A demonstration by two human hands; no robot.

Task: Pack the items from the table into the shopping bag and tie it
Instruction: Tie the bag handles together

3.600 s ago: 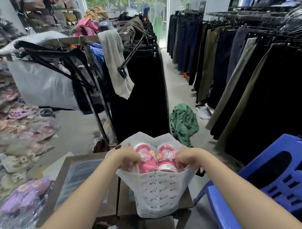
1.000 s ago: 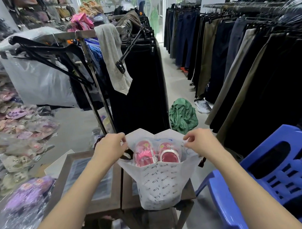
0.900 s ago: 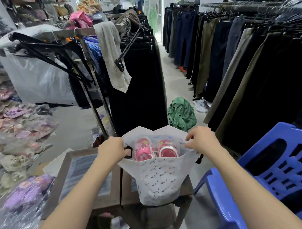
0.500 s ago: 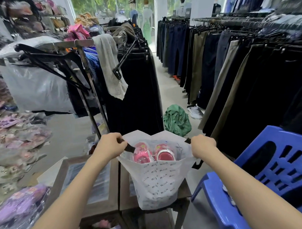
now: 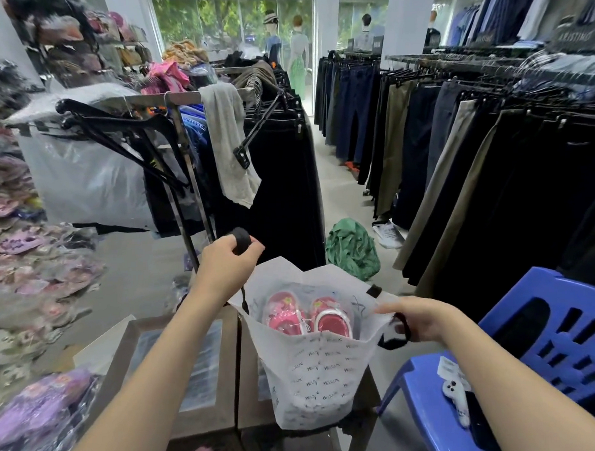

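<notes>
Now that the shoes (image 5: 306, 317) are in the bag (image 5: 314, 373), tying starts.
Left hand (image 5: 228, 261) has pulled its strap (image 5: 241, 240) up, fist round it; right hand (image 5: 421, 319) grips the other strap (image 5: 393, 344) beside the rim.

The shopping bag (image 5: 315, 376) stands on the right half of the table (image 5: 208, 427) with the shoes (image 5: 306, 317) inside, a chair (image 5: 563, 334) just to its right, a clothes rack (image 5: 186, 182) behind the table, and a cloth heap (image 5: 352, 248) on the floor beyond.

floor (image 5: 339, 197): pale, likely tile | window (image 5: 235, 21): daylight | trouser racks (image 5: 455, 152) | blue chair (image 5: 563, 334)
</notes>
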